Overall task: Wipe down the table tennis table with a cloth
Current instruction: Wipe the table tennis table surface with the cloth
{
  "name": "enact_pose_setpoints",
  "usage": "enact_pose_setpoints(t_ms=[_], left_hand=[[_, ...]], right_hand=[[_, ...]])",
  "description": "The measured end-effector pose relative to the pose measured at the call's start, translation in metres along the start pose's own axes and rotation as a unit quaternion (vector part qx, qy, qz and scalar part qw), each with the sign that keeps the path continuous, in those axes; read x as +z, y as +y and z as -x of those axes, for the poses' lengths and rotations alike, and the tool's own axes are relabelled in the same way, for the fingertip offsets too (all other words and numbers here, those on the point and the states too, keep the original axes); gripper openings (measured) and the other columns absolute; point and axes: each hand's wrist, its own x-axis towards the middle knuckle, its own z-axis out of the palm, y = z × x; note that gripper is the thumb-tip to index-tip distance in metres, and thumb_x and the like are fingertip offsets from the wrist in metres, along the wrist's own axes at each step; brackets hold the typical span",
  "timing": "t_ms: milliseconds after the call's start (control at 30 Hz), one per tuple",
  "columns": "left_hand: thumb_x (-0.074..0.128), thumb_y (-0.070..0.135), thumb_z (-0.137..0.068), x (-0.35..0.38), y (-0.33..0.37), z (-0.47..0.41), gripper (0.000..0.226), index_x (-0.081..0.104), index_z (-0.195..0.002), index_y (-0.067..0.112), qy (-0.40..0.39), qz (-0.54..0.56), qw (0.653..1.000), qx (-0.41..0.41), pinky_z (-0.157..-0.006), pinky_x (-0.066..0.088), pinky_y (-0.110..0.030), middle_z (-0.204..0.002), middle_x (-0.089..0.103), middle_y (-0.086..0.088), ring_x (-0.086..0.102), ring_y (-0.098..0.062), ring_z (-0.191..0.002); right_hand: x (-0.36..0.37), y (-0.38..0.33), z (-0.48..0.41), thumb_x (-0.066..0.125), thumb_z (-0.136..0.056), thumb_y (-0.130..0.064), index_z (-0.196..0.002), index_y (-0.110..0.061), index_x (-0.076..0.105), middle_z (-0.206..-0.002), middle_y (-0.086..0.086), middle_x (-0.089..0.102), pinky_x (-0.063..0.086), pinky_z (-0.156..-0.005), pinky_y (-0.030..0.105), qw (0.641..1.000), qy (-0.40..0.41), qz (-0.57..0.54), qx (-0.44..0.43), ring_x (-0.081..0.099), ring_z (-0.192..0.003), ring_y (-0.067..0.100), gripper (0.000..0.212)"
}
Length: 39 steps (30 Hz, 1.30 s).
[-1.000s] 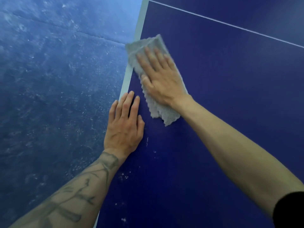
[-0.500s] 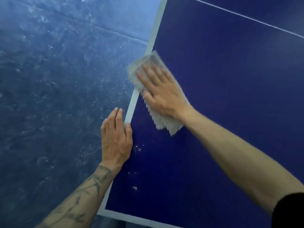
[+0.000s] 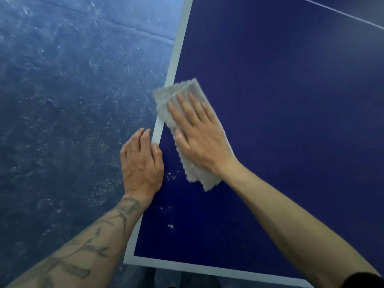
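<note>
The dark blue table tennis table (image 3: 280,113) fills the right side, with a white line along its left and near edges. A folded grey cloth (image 3: 195,175) lies at the left edge, its far end lapping over the white line. My right hand (image 3: 199,138) presses flat on the cloth with straight, spread fingers. My left hand (image 3: 141,165) rests at the table's left edge just beside the cloth, its fingers reaching past the edge and curling slightly downward. Small white specks (image 3: 171,175) dot the table between my hands and nearer to me.
A scuffed blue floor (image 3: 66,113) with pale marks spreads to the left of the table. The table's near left corner (image 3: 128,260) shows at the bottom. A thin white centre line (image 3: 340,12) crosses the far right of the table.
My right hand has drawn the cloth back toward me along the left edge. My left hand has slid outward until its fingers pass the edge. The table's near corner has come into view.
</note>
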Motion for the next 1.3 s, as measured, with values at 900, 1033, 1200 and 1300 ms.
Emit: enact_pose_setpoints(t_ms=[900, 1033, 1200, 1300], left_hand=[[0.03, 0.031, -0.108, 0.001, -0.005, 0.002, 0.045, 0.059, -0.136, 0.011, -0.011, 0.003, 1.0, 0.006, -0.115, 0.038, -0.049, -0.144, 0.058, -0.009, 0.053, -0.027, -0.133], [0.03, 0.035, -0.108, -0.004, -0.004, 0.004, 0.046, 0.059, -0.135, 0.01, -0.023, 0.052, 0.998, -0.003, -0.109, 0.042, -0.048, -0.14, 0.06, -0.009, 0.056, -0.028, -0.129], [0.03, 0.038, -0.108, -0.022, -0.026, 0.046, 0.049, 0.054, -0.141, 0.011, -0.056, 0.081, 0.995, -0.002, -0.109, 0.042, -0.048, -0.142, 0.058, -0.007, 0.055, -0.027, -0.129], [0.027, 0.041, -0.107, -0.023, -0.041, 0.068, 0.054, 0.053, -0.143, 0.011, -0.073, 0.09, 0.993, -0.032, -0.111, 0.041, -0.047, -0.144, 0.058, -0.008, 0.054, -0.026, -0.13]], right_hand=[[-0.003, 0.016, -0.039, 0.023, -0.11, -0.039, -0.172, -0.022, 0.014, -0.179, 0.008, 0.008, 0.003, -0.135, 0.046, 0.992, 0.031, -0.02, 0.121, 0.004, -0.166, 0.026, 0.065], [0.004, -0.022, 0.026, 0.026, -0.113, -0.036, -0.172, -0.02, 0.013, -0.179, 0.009, 0.006, 0.011, -0.133, 0.052, 0.998, -0.008, 0.023, -0.058, 0.002, -0.166, 0.027, 0.062], [0.004, -0.004, 0.085, 0.033, -0.112, -0.033, -0.172, -0.023, 0.013, -0.18, 0.004, 0.006, 0.011, -0.134, 0.051, 0.997, 0.001, 0.014, 0.079, 0.001, -0.166, 0.022, 0.064], [0.007, -0.027, 0.043, 0.025, -0.111, -0.037, -0.172, -0.022, 0.012, -0.18, 0.005, 0.005, 0.008, -0.134, 0.049, 0.986, 0.032, -0.008, 0.166, 0.002, -0.166, 0.023, 0.064]])
